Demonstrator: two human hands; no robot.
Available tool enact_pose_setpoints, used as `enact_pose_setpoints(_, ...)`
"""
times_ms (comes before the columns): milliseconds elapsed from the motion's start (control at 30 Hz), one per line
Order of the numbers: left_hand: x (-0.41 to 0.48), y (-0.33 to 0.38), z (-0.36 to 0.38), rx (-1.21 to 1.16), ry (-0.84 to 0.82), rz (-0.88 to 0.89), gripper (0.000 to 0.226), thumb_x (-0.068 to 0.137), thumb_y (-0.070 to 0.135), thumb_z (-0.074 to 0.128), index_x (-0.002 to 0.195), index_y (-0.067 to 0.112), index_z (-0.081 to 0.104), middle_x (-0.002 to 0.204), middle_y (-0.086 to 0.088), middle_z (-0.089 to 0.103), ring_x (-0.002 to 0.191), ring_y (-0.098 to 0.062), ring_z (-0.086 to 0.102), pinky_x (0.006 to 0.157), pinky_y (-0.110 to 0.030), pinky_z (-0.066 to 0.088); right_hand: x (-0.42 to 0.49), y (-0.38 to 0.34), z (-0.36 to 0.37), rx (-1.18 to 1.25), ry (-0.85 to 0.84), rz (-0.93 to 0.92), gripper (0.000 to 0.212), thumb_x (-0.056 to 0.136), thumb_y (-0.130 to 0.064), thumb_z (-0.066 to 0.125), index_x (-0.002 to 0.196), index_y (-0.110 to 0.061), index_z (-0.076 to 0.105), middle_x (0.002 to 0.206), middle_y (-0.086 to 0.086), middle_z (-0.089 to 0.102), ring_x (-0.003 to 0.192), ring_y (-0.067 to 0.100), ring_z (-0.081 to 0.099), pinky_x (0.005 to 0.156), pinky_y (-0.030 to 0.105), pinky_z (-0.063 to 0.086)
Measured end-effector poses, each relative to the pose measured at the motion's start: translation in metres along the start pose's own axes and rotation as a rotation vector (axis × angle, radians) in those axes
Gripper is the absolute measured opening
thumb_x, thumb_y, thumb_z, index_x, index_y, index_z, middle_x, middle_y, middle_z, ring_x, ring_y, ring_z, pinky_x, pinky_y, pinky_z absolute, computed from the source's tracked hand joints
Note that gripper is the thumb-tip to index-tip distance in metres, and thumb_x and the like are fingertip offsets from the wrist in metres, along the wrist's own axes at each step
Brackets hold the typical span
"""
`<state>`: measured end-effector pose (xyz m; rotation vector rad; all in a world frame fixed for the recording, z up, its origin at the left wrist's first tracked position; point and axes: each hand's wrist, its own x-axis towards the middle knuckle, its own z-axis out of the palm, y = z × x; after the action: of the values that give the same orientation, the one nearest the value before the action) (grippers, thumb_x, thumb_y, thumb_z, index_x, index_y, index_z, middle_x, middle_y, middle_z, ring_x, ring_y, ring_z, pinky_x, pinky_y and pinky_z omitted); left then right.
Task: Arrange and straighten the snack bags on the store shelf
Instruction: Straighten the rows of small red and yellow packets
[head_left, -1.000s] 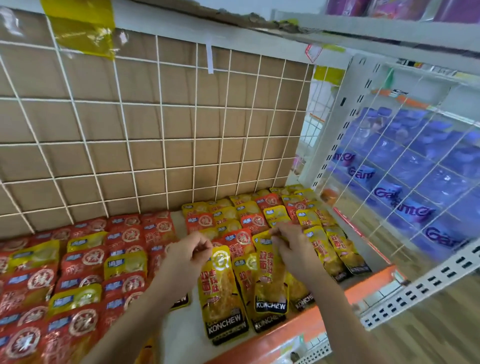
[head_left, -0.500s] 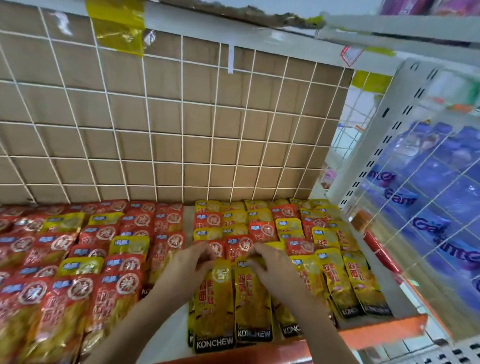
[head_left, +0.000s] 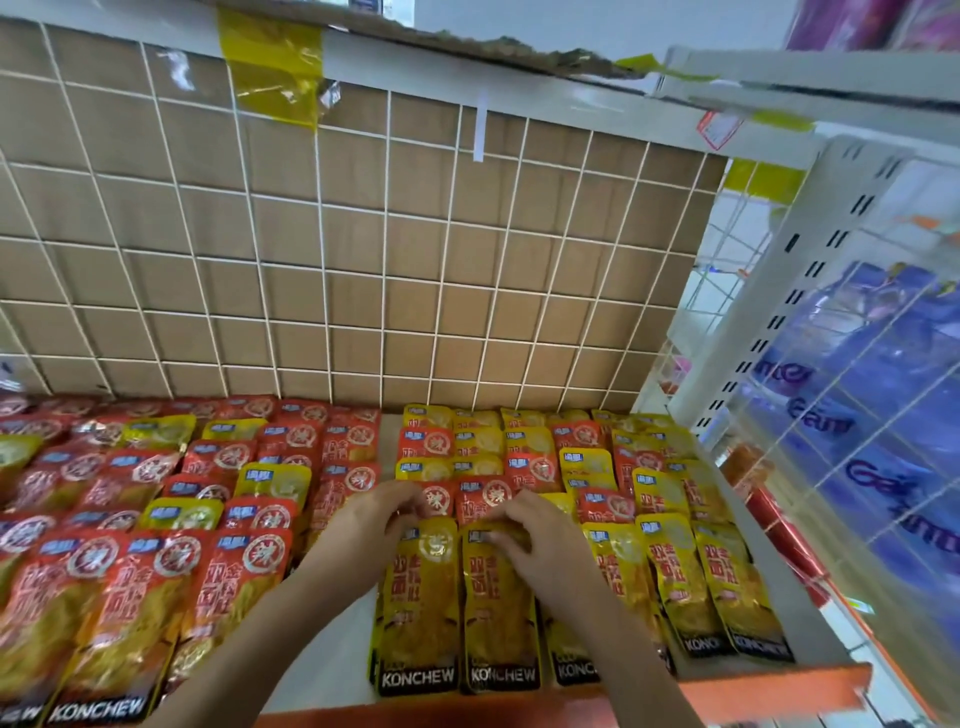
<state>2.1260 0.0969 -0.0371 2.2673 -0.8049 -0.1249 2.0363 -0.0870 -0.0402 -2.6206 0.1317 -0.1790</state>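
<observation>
Just behind the orange shelf edge (head_left: 753, 691), the left yellow bag (head_left: 418, 608) and the right yellow bag (head_left: 498, 613) are lying flat, touching. The left hand (head_left: 371, 519) is pinching the first one's top; the right hand (head_left: 543, 540), fingers curled, is pinching the second's.

A single wide-angle view from the head looks forward and down, close over the shelf (head_left: 753, 691), squarely facing its wire grid back panel (head_left: 363, 249), with the neighbouring rack (head_left: 769, 291) at right.
</observation>
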Motion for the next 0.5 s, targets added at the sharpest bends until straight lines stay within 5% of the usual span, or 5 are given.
enact_pose_setpoints(133,-0.001,-0.002,-0.002,0.009,-0.003,0.03,0.014,0.093,0.011,0.05,0.094,0.018,0.062,0.089,0.016,0.056,0.084,0.0,0.052,0.066,-0.007,0.041,0.001,0.001,-0.003,0.016,0.053,-0.007,0.019,0.093,-0.031,0.051,0.11,-0.026,0.058,0.103,-0.017,0.05,0.1,-0.002,0.046,0.084,0.008,0.034)
enact_pose_setpoints(333,0.006,0.001,-0.007,-0.007,0.045,0.051,0.007,0.093,0.02,0.051,0.091,0.022,0.057,0.09,0.009,0.057,0.083,-0.003,0.052,0.065,-0.012,0.04,0.012,0.008,-0.013,-0.004,0.168,-0.007,0.018,0.091,-0.026,0.055,0.107,-0.022,0.062,0.107,-0.008,0.06,0.104,0.007,0.053,0.092,0.027,0.044)
enact_pose_setpoints(500,0.025,-0.004,-0.006,0.085,0.017,0.007,0.021,0.094,0.023,0.05,0.114,0.021,0.058,0.111,0.008,0.052,0.097,-0.008,0.048,0.074,-0.018,0.038,0.029,0.008,-0.014,-0.106,0.091,0.02,0.029,0.093,-0.03,0.052,0.12,-0.019,0.057,0.121,-0.002,0.057,0.115,0.014,0.05,0.099,0.03,0.04)
